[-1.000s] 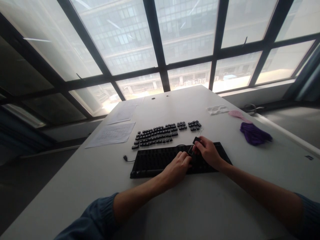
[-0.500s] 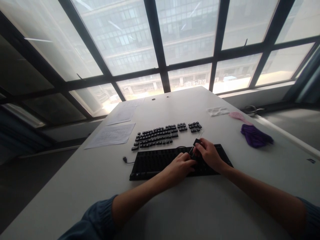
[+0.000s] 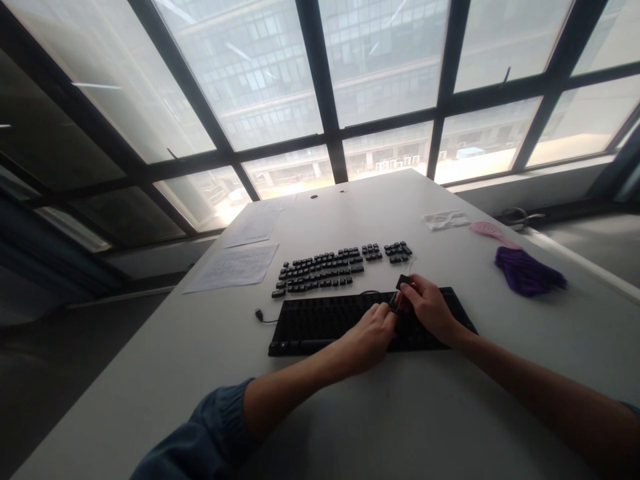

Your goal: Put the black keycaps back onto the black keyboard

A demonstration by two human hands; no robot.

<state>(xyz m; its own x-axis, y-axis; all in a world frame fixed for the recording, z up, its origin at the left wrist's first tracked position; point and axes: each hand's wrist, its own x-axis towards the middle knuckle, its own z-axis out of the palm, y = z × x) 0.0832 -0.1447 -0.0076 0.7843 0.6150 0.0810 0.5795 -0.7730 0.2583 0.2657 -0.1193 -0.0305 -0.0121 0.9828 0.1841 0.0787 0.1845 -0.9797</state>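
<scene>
A black keyboard [image 3: 315, 323] lies on the white table under both hands, its bed looking dark and largely without keycaps. My right hand [image 3: 429, 308] is closed on a keycap puller, whose black handle [image 3: 403, 281] shows between thumb and fingers, with thin wire at both ends. Against the lower wires, my left hand [image 3: 373, 328] has its fingers pinched together; whatever small piece is in them is hidden. Beyond the keyboard, loose black keycaps [image 3: 325, 270] stand in rows, with smaller groups to their right.
Printed sheets [image 3: 233, 268] lie at the left. A USB plug [image 3: 259, 315] sticks out beside the keyboard. To the right are a white cloth [image 3: 447, 220], a pink hairbrush [image 3: 487, 230] and a purple bundle [image 3: 527, 272]. Windows [image 3: 380, 67] rise behind the table.
The whole view has shifted slightly, moving things rightward in the picture. My left fingers have come up a little from the keyboard toward the puller's wires. My right hand keeps its grip.
</scene>
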